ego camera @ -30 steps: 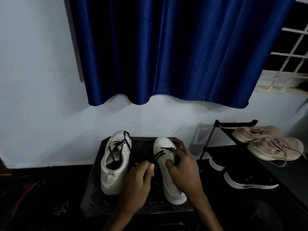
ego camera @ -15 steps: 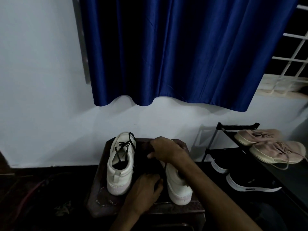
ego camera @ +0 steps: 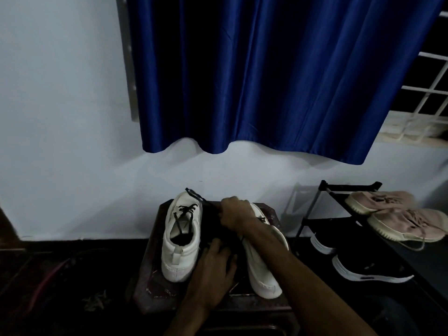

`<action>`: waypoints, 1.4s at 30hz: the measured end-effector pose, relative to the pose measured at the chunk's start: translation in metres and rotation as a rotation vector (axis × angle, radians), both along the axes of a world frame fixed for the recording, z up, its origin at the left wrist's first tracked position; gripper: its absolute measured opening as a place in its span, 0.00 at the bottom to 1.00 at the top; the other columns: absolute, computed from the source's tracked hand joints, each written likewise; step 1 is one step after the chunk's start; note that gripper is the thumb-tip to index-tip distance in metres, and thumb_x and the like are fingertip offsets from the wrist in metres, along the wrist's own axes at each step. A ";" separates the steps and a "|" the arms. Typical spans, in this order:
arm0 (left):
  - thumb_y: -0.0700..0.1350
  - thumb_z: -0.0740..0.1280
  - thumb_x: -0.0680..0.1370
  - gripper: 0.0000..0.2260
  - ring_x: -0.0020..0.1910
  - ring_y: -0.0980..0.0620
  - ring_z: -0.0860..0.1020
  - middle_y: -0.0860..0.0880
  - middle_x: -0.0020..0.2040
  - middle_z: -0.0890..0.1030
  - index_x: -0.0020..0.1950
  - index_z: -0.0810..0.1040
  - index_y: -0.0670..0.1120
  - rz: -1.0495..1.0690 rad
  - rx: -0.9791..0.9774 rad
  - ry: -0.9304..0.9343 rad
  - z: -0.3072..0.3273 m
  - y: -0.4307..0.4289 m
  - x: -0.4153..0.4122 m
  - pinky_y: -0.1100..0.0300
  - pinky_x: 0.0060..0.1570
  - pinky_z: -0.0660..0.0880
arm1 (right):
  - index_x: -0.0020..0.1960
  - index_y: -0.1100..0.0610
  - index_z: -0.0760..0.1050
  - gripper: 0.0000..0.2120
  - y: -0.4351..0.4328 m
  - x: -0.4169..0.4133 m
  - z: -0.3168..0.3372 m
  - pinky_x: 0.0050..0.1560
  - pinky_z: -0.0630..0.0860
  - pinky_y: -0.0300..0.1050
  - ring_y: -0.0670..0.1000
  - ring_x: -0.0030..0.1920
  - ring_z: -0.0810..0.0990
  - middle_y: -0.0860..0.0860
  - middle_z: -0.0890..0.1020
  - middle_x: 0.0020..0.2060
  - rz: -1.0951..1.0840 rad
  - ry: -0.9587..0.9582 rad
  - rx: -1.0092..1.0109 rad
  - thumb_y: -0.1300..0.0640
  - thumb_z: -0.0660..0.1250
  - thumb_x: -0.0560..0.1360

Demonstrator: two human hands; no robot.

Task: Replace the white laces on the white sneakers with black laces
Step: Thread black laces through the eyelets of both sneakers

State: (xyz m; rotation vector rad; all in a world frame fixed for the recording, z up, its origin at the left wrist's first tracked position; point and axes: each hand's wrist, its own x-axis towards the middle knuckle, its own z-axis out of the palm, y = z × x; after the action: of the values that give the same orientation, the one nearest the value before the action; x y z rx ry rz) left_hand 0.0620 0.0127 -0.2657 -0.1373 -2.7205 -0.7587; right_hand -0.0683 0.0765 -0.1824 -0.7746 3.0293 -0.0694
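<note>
Sneakers: left sneaker (ego camera: 181, 241) and right sneaker (ego camera: 263, 270) set on stool (ego camera: 145, 289), toes at far edge
Right hand (ego camera: 234, 213): black lace (ego camera: 196, 195) pinched over right toe, held taut, likely for threading
Left hand (ego camera: 213, 270): laid between sneakers; grip cannot be told

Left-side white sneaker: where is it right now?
Head view, lower centre: the white sneaker stands on the dark stool, toe toward the wall, left of the other sneaker, with the left hand between their heels.
</note>
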 end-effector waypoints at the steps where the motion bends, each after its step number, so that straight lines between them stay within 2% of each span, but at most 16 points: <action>1: 0.52 0.54 0.77 0.16 0.44 0.47 0.78 0.47 0.52 0.78 0.47 0.80 0.49 0.021 -0.076 -0.013 0.001 0.001 0.000 0.52 0.49 0.75 | 0.57 0.60 0.75 0.13 0.005 -0.008 0.004 0.57 0.74 0.52 0.61 0.55 0.79 0.59 0.79 0.56 -0.067 -0.052 -0.148 0.54 0.64 0.76; 2: 0.52 0.54 0.77 0.15 0.41 0.46 0.78 0.46 0.50 0.78 0.45 0.79 0.48 0.023 -0.181 -0.052 0.005 0.003 0.000 0.51 0.44 0.76 | 0.54 0.60 0.77 0.12 0.009 -0.016 0.010 0.54 0.76 0.50 0.60 0.52 0.80 0.59 0.80 0.54 -0.116 -0.104 -0.287 0.53 0.66 0.76; 4: 0.50 0.57 0.78 0.13 0.43 0.44 0.77 0.44 0.52 0.78 0.50 0.79 0.47 0.025 -0.398 -0.125 0.012 0.008 0.001 0.48 0.42 0.75 | 0.45 0.57 0.79 0.07 0.016 -0.026 0.020 0.47 0.78 0.45 0.54 0.44 0.82 0.56 0.84 0.46 -0.150 -0.204 -0.493 0.53 0.70 0.74; 8: 0.44 0.58 0.82 0.12 0.56 0.43 0.75 0.43 0.66 0.68 0.62 0.76 0.43 0.115 -0.511 -0.159 0.049 0.006 -0.001 0.51 0.50 0.73 | 0.38 0.55 0.79 0.06 0.028 -0.026 0.037 0.32 0.73 0.35 0.46 0.29 0.77 0.54 0.85 0.35 -0.124 -0.328 -0.722 0.56 0.73 0.73; 10: 0.42 0.58 0.82 0.11 0.55 0.44 0.77 0.43 0.64 0.70 0.60 0.76 0.43 0.115 -0.538 -0.126 0.068 0.004 -0.007 0.52 0.49 0.74 | 0.39 0.55 0.80 0.06 0.032 -0.026 0.040 0.31 0.74 0.35 0.46 0.28 0.77 0.53 0.84 0.33 -0.102 -0.339 -0.784 0.55 0.74 0.72; 13: 0.42 0.57 0.82 0.10 0.52 0.44 0.79 0.45 0.61 0.73 0.58 0.76 0.46 0.101 -0.522 -0.042 0.090 -0.001 -0.013 0.53 0.46 0.74 | 0.40 0.59 0.82 0.07 0.034 -0.027 0.043 0.36 0.79 0.41 0.48 0.30 0.78 0.53 0.83 0.31 -0.095 -0.303 -0.850 0.56 0.76 0.70; 16: 0.48 0.55 0.83 0.11 0.52 0.47 0.80 0.49 0.56 0.78 0.55 0.76 0.48 0.170 -0.321 0.034 0.102 -0.007 -0.017 0.54 0.44 0.73 | 0.40 0.62 0.82 0.07 0.036 -0.026 0.045 0.34 0.77 0.41 0.48 0.31 0.78 0.54 0.82 0.31 -0.109 -0.318 -0.941 0.57 0.75 0.71; 19: 0.48 0.61 0.81 0.08 0.47 0.47 0.81 0.49 0.46 0.83 0.49 0.78 0.48 0.241 0.131 0.080 0.101 -0.013 -0.030 0.55 0.42 0.72 | 0.40 0.60 0.81 0.07 0.037 -0.022 0.046 0.34 0.76 0.40 0.46 0.32 0.78 0.52 0.82 0.32 -0.094 -0.326 -0.964 0.56 0.74 0.72; 23: 0.46 0.65 0.80 0.04 0.40 0.53 0.79 0.53 0.42 0.81 0.50 0.79 0.48 0.308 0.538 0.084 0.111 -0.019 -0.053 0.62 0.37 0.68 | 0.37 0.57 0.80 0.10 0.038 -0.021 0.050 0.30 0.74 0.38 0.45 0.31 0.77 0.49 0.81 0.31 -0.153 -0.184 -0.947 0.52 0.76 0.70; 27: 0.43 0.64 0.80 0.05 0.45 0.51 0.79 0.50 0.47 0.82 0.52 0.80 0.47 0.322 0.665 0.142 0.122 -0.022 -0.072 0.61 0.44 0.70 | 0.39 0.55 0.81 0.12 0.039 -0.025 0.060 0.38 0.79 0.45 0.48 0.33 0.79 0.48 0.83 0.32 -0.187 -0.036 -0.913 0.47 0.71 0.73; 30: 0.43 0.61 0.82 0.10 0.49 0.49 0.80 0.48 0.47 0.83 0.54 0.82 0.45 0.239 0.762 0.046 0.129 -0.020 -0.085 0.55 0.48 0.75 | 0.43 0.56 0.82 0.10 0.037 -0.017 0.069 0.35 0.78 0.41 0.47 0.34 0.79 0.50 0.84 0.35 -0.149 -0.128 -1.043 0.50 0.68 0.76; 33: 0.47 0.56 0.84 0.14 0.40 0.53 0.75 0.50 0.46 0.82 0.55 0.81 0.45 0.192 0.986 -0.139 0.142 -0.015 -0.089 0.59 0.36 0.70 | 0.44 0.56 0.82 0.10 0.035 -0.012 0.069 0.32 0.76 0.37 0.45 0.35 0.79 0.49 0.85 0.36 -0.116 -0.163 -1.078 0.51 0.67 0.77; 35: 0.47 0.57 0.84 0.14 0.41 0.54 0.73 0.51 0.47 0.82 0.55 0.82 0.46 0.191 1.064 -0.077 0.145 -0.015 -0.092 0.60 0.38 0.70 | 0.42 0.54 0.83 0.10 0.034 -0.011 0.065 0.35 0.77 0.39 0.42 0.34 0.79 0.47 0.84 0.35 -0.097 -0.164 -1.013 0.50 0.68 0.76; 38: 0.45 0.60 0.83 0.13 0.43 0.52 0.76 0.51 0.46 0.83 0.48 0.84 0.47 0.222 1.023 0.101 0.145 -0.019 -0.102 0.54 0.49 0.75 | 0.44 0.55 0.83 0.10 0.035 -0.007 0.061 0.41 0.78 0.42 0.43 0.36 0.79 0.47 0.85 0.37 -0.067 -0.212 -0.974 0.50 0.67 0.77; 40: 0.44 0.61 0.82 0.12 0.43 0.49 0.79 0.50 0.44 0.84 0.44 0.83 0.48 0.222 1.026 0.151 0.142 -0.019 -0.106 0.52 0.49 0.75 | 0.50 0.56 0.82 0.12 0.037 -0.004 0.061 0.44 0.78 0.43 0.48 0.42 0.80 0.48 0.85 0.42 -0.044 -0.225 -0.927 0.49 0.65 0.78; 42: 0.43 0.61 0.82 0.12 0.39 0.50 0.80 0.48 0.42 0.83 0.43 0.81 0.45 0.203 1.061 0.177 0.139 -0.015 -0.108 0.55 0.45 0.76 | 0.54 0.57 0.81 0.14 0.053 -0.004 0.060 0.51 0.75 0.43 0.49 0.48 0.80 0.49 0.84 0.47 -0.085 -0.105 -0.803 0.48 0.64 0.79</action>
State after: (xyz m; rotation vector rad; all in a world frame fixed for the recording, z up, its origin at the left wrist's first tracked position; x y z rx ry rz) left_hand -0.0457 -0.0019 -0.1271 0.2904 -1.8101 -1.8562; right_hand -0.0721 0.1295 -0.1220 -0.6101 2.8745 -1.3286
